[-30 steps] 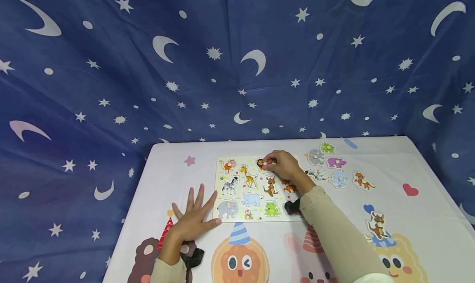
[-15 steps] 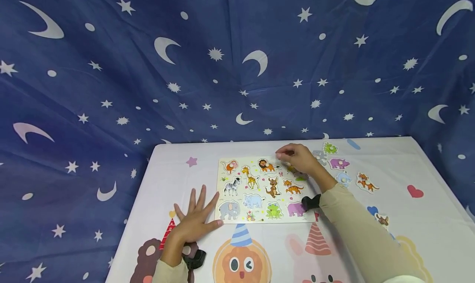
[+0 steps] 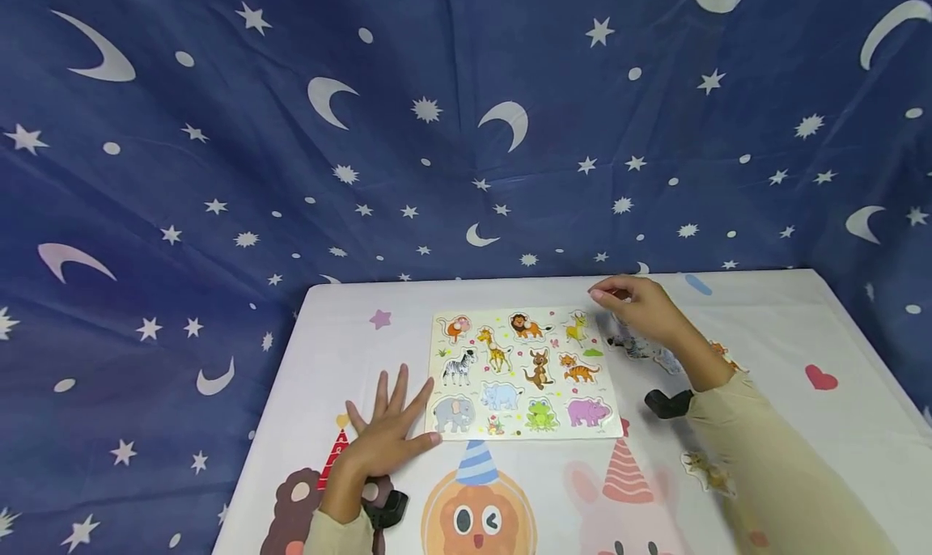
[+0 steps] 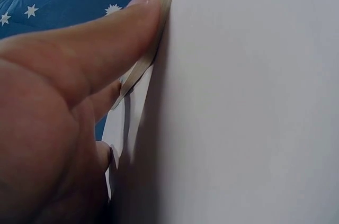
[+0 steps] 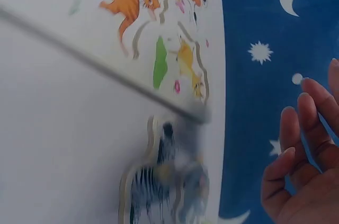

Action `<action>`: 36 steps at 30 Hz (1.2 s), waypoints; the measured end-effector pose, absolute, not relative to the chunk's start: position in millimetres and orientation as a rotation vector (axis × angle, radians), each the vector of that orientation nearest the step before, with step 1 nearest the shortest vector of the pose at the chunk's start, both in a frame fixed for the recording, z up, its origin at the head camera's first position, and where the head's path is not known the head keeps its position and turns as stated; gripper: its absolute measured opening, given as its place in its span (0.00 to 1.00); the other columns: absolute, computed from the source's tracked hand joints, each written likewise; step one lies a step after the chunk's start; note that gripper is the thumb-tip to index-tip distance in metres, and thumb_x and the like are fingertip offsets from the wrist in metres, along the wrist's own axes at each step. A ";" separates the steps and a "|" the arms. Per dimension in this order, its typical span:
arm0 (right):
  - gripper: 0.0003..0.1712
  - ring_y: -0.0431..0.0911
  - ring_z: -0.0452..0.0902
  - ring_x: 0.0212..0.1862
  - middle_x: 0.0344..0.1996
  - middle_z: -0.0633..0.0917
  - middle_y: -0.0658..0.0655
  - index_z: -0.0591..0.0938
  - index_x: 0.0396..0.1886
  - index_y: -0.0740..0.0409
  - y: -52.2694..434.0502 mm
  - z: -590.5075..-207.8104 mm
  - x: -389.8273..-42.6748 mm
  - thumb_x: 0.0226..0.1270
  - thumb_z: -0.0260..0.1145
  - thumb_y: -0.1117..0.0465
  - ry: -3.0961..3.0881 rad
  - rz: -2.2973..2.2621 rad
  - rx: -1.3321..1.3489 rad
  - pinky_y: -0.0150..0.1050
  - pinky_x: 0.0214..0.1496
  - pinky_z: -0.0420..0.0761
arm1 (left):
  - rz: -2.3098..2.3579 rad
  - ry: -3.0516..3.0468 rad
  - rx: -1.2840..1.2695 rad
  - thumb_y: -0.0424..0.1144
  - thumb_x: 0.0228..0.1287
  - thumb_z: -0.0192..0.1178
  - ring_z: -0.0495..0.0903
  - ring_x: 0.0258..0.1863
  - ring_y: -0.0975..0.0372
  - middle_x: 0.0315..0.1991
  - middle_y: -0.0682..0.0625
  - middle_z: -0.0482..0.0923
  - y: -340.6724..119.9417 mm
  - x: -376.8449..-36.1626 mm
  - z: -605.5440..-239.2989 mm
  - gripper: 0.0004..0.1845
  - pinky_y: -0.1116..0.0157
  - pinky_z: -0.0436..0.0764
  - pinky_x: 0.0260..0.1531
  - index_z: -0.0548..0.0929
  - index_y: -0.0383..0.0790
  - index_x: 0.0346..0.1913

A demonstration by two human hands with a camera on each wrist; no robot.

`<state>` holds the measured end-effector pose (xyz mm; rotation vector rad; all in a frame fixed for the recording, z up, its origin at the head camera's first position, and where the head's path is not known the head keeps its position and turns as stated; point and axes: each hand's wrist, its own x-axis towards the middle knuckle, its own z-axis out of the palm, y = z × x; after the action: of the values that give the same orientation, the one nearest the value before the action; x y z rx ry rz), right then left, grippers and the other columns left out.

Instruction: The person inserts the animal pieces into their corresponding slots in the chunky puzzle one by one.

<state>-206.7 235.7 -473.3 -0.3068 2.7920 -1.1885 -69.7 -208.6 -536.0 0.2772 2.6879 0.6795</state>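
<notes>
The head view showed one board [image 3: 488, 316] lying flat on the tabletop [image 3: 342, 304], and the step in hand seemed to be fitting animal pieces to it, with the right hand [image 3: 637, 304] between pieces. That hand was above the tabletop, just past the board's far right corner and partly over the loose pieces. In the right wrist view its fingers [image 5: 310, 118] were loosely bent, thumb apart from them, with hold of nothing. The left hand [image 3: 389, 434] gripped nothing either: its fingers were spread wide, the thumb against the board's left edge, apparently steadying it.

The next move likely called for a pinch on one loose piece, then a turn to match its place.

Eleven animals showed on the board, one of each: monkey [image 3: 456, 327], giraffe [image 3: 495, 351], lion [image 3: 530, 326], deer [image 3: 577, 327], zebra [image 3: 459, 367], kangaroo [image 3: 538, 369], tiger [image 3: 579, 367], elephant [image 3: 454, 413], rhino [image 3: 500, 395], frog [image 3: 541, 414] and hippo [image 3: 590, 412]. How many were seated pieces could not be told. At least four loose pieces lay to its right: one striped piece [image 3: 632, 347], one blue piece [image 3: 667, 361], one orange piece [image 3: 728, 355] partly behind the forearm, and one blurred brownish piece [image 3: 709, 472] nearer the person. The right hand may have hidden more.
</notes>
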 end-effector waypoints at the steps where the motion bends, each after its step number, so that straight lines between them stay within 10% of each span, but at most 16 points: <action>1: 0.25 0.51 0.78 0.48 0.49 0.86 0.57 0.85 0.57 0.54 238.4 -471.3 -203.8 0.76 0.61 0.41 2.798 -1.182 -0.302 0.43 0.44 0.78 | 0.677 2.694 0.280 0.68 0.64 0.60 0.20 0.81 0.41 0.85 0.47 0.27 -208.4 -69.7 -536.4 0.46 0.23 0.15 0.59 0.53 0.65 0.81; 21: 0.29 0.55 0.78 0.53 0.53 0.86 0.62 0.84 0.59 0.57 302.5 -469.3 -156.7 0.75 0.60 0.39 2.883 -0.996 -0.138 0.47 0.48 0.78 | 0.619 2.696 0.288 0.70 0.65 0.58 0.18 0.81 0.42 0.84 0.48 0.24 -209.3 -78.0 -538.5 0.47 0.23 0.16 0.59 0.50 0.66 0.82; 36: 0.29 0.52 0.74 0.47 0.50 0.86 0.62 0.84 0.59 0.58 341.9 -482.4 -123.0 0.74 0.63 0.40 2.859 -0.936 -0.020 0.33 0.36 0.79 | 0.627 2.691 0.273 0.70 0.64 0.59 0.19 0.81 0.41 0.84 0.48 0.25 -206.3 -71.8 -539.1 0.47 0.22 0.16 0.59 0.51 0.65 0.81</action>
<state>-123.0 341.9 -482.4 -0.0204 2.8590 -0.9361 -71.8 -206.3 -539.1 0.2728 2.6910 0.6269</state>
